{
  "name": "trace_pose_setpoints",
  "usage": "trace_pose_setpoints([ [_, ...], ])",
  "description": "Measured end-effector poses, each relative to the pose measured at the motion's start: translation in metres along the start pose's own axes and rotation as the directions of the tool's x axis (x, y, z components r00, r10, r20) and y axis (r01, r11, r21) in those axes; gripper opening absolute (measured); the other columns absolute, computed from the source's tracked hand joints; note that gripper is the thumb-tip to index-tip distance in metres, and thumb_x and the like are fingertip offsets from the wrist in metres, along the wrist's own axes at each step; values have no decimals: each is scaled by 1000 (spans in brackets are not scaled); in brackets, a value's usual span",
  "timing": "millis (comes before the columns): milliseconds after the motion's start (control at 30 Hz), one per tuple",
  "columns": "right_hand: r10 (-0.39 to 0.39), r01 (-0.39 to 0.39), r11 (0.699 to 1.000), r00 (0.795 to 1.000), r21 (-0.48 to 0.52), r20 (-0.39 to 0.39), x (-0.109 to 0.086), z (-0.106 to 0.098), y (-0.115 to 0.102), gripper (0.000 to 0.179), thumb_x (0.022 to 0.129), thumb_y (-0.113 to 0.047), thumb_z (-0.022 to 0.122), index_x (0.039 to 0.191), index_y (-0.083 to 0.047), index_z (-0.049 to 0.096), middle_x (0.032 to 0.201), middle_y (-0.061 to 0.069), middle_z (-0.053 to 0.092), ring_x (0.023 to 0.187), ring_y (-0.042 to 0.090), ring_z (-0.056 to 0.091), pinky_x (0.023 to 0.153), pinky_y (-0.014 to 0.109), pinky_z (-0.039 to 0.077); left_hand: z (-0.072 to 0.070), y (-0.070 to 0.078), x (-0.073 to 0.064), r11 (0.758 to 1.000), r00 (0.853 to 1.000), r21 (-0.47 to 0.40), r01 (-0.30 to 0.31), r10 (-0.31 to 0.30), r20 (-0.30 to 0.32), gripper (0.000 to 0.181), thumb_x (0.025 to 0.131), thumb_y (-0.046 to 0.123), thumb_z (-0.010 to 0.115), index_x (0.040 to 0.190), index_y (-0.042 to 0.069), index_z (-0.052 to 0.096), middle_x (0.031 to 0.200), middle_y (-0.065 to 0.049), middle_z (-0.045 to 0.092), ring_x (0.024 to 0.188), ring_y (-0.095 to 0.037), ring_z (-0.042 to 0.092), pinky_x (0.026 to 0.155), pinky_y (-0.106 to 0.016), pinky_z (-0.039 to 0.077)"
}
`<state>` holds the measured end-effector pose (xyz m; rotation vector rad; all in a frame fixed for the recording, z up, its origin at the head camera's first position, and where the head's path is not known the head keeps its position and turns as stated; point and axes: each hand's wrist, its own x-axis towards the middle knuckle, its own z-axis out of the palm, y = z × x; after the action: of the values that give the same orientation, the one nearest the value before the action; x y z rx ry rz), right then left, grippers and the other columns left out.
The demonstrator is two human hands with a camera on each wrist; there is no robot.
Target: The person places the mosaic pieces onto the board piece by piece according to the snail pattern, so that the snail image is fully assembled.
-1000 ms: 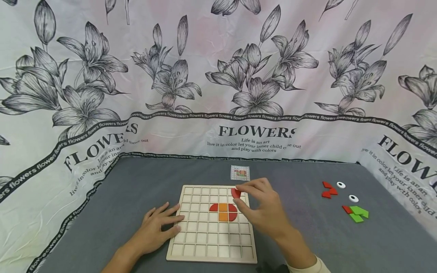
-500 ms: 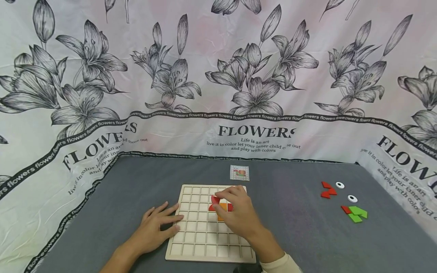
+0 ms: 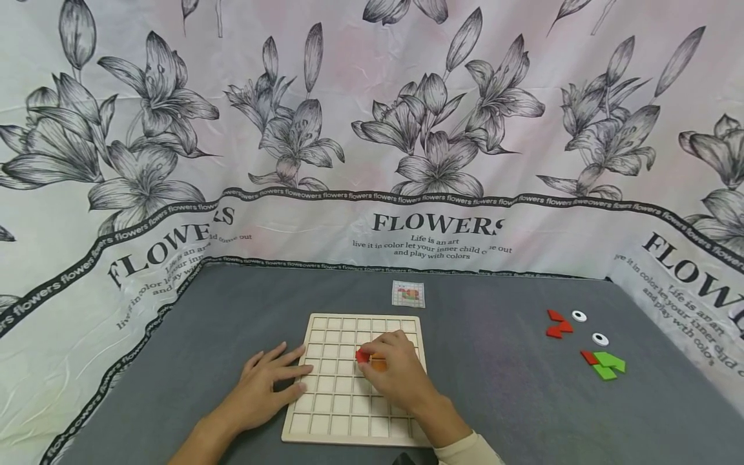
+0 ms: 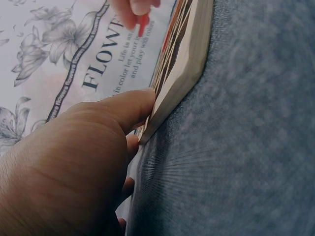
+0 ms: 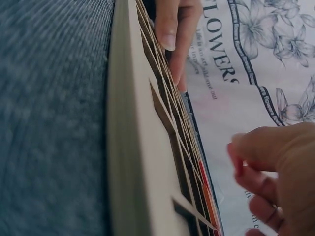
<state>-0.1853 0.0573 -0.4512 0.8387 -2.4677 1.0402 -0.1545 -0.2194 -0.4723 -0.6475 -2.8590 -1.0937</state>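
My right hand [image 3: 398, 372] pinches a red quarter-round tile [image 5: 236, 160] between thumb and index finger, raised above the board in the right wrist view. In the head view this hand overlaps the middle of the wooden grid board [image 3: 349, 440] and hides part of it. Beneath the fingers, orange tiles [image 3: 379, 365] show in the grid, while red tiles laid beside them are mostly covered. My left hand [image 3: 267, 391] lies at the board's left edge, fingers spread, with its fingertips on the rim.
A small printed pattern card [image 3: 409, 294] lies behind the board. To the right are loose red tiles [image 3: 560, 325], a white ring-shaped piece [image 3: 578, 316], a second white ring [image 3: 600, 339] and green tiles [image 3: 608, 363]. A flower-printed cloth [image 3: 436, 239] hangs beyond the grey tabletop.
My right hand has carried the red tile from the board's upper right corner leftward, then lower, to the left of the orange tiles. The left hand has stayed in place.
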Motion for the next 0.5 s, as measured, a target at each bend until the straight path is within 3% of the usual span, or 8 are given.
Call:
trace_pose_setpoints([
  [200,-32,34,997,999,-64,32,-3,5,6,13,76,-10,78,89,-12,75,85,-3,64,83,15,48,74,39,39,1,1,1,1000,1000,-6,-27,27,0,38,95,42,61,125,20,68,147,-6,43,139,-42,23,103,-68,4],
  [500,-36,45,986,997,-157,63,-5,11,9,17,76,-14,80,93,-15,75,88,-4,64,87,16,48,77,48,38,-1,2,1,1000,1000,0,6,-6,6,38,94,42,63,125,21,69,147,-4,43,140,-39,22,105,-66,3],
])
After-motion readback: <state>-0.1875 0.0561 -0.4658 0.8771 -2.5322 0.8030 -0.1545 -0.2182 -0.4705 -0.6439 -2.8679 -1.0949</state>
